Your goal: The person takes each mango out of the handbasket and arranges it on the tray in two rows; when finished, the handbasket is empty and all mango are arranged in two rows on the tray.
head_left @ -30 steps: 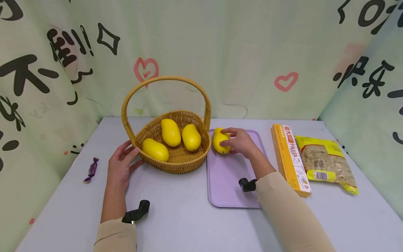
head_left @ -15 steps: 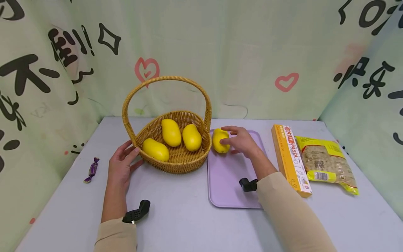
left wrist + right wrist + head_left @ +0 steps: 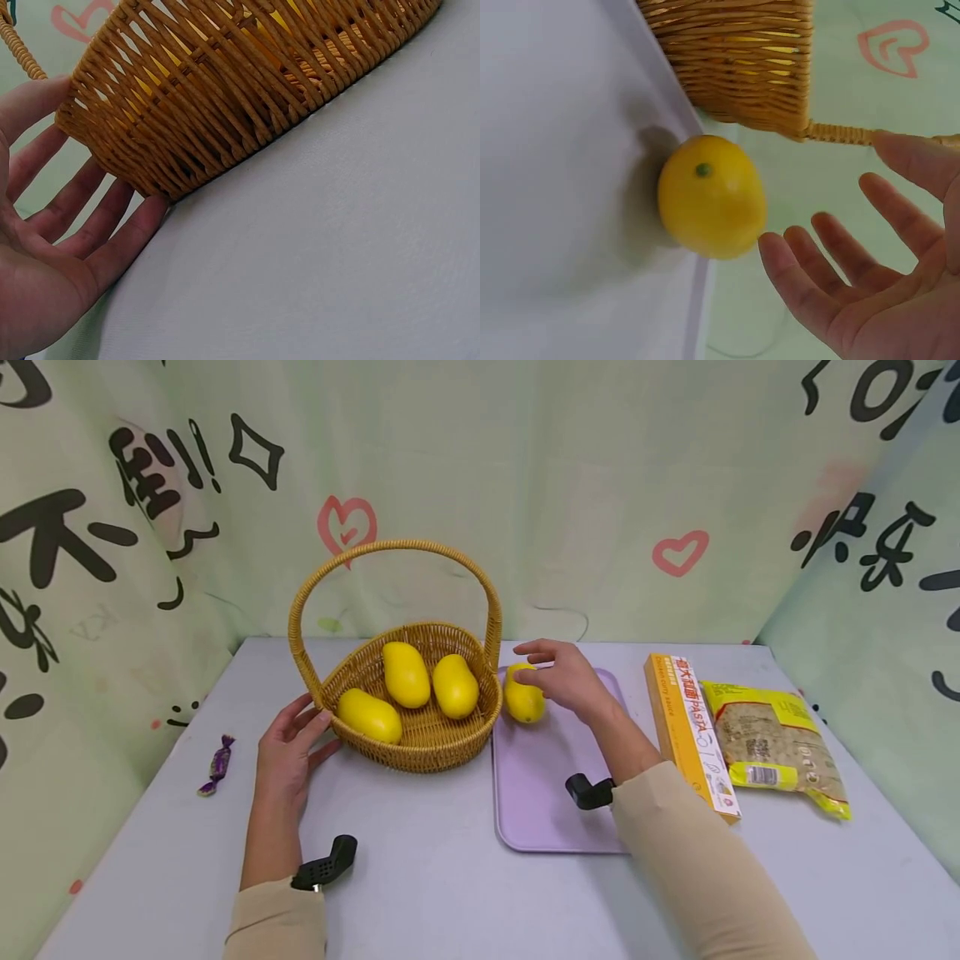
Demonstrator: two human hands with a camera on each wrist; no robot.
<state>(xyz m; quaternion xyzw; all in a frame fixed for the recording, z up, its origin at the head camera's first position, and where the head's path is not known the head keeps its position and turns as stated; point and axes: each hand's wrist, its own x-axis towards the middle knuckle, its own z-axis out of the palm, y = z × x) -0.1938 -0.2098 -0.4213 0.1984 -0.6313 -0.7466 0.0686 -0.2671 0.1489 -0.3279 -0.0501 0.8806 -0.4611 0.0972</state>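
A wicker basket (image 3: pixel 420 757) with a tall arched handle holds three yellow mangoes (image 3: pixel 407 675). My left hand (image 3: pixel 288 756) rests against the basket's left end; in the left wrist view its extended fingers touch the weave, with the thumb up at the rim. One more mango (image 3: pixel 712 199), a green stem spot on its end, lies on the far left part of a lilac tray (image 3: pixel 536 810). Just above and to the right of that mango is my right hand (image 3: pixel 566 677). Its fingers are spread and hold nothing, and the right wrist view shows a gap between fingertips and fruit.
On the right, an orange and white pasta box (image 3: pixel 693 735) lies beside a yellow-edged bag (image 3: pixel 780 747) of dry food. A purple wrapped candy (image 3: pixel 217 766) is at the far left. A printed curtain (image 3: pixel 480 493) hangs behind the white table (image 3: pixel 420 877).
My right hand has risen slightly and drawn off the mango on the tray, its fingers opening from around it. My left hand has stayed at the basket.
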